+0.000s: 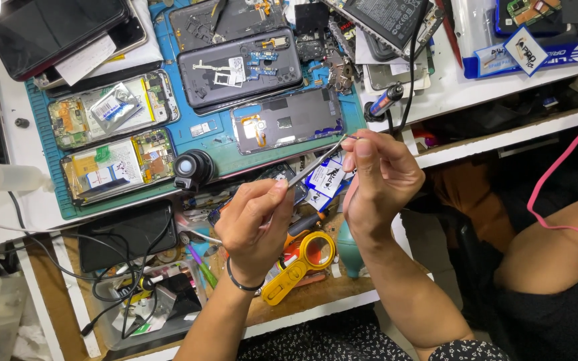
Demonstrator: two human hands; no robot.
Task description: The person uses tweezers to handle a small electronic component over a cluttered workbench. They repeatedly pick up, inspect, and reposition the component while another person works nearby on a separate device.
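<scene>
A cluttered white tabletop (449, 87) fills the upper part of the view, with a blue-green work mat (209, 134) laid across it. On the mat lie several opened phones: two with their circuit boards and batteries exposed (112, 107) at the left, a dark back shell (239, 67) in the middle and a grey frame with an orange flex strip (285, 120) just below it. A small black loupe (193, 168) stands at the mat's front edge, and a clear squeeze bottle (1, 178) lies at the far left. Below the tabletop, a pulled-out wooden drawer (316, 291) holds a dark phone (125, 234), tangled black cables (125, 281) and a yellow magnifying glass (302, 264). A pink cord (550, 180) crosses the dark space at the right, near another person's bare arm (556, 247). Both hands hover over the drawer, in front of the mat. The left hand (255, 224), with a thin dark band at the wrist, has its grip closed on the lower end of slim metal tweezers (312, 164), thumb and forefinger pinched against the shaft. The tweezers slant up and to the right, and their tip reaches the right hand (379, 177). That hand's grip is pinched together at the tweezers' tip, thumb and fingertips meeting there; whatever small piece may sit between them is too small to make out.
</scene>
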